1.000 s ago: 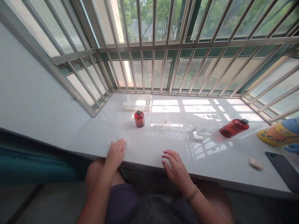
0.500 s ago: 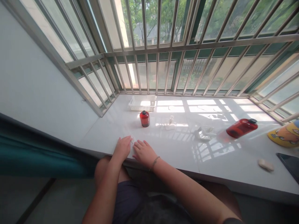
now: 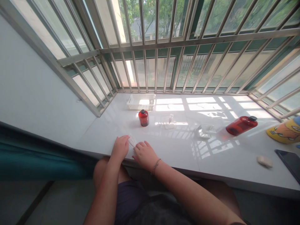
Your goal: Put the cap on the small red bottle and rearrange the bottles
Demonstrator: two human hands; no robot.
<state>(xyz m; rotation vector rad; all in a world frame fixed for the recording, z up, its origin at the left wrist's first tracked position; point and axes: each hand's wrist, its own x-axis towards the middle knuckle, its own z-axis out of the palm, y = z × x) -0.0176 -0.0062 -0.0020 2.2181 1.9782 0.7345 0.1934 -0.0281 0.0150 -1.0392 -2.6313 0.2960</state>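
Note:
Between my hands, near the counter's front edge, stretches a thin, clear whitish strip that looks like plastic [image 3: 132, 141]; its exact kind is too faint to tell. My left hand [image 3: 120, 147] is closed at its left end, fingertips pressed together. My right hand [image 3: 144, 153], with a bracelet at the wrist, has its fingers curled down on the strip's right end. Just beyond the hands stands a small red bottle [image 3: 143, 118] with a black cap. To its right sits a small clear item on a transparent base [image 3: 170, 122].
A white perforated basket [image 3: 142, 102] stands at the back by the window bars. On the right are a clear crumpled-looking package [image 3: 205, 131], a larger red bottle [image 3: 241, 125] lying over, a yellow container [image 3: 284, 131], a beige lump [image 3: 264, 162] and a dark phone-like slab [image 3: 288, 162].
More of the clear strip now shows between my hands. My left hand has shifted slightly left, and my right fingers look more curled. The view has shifted a little.

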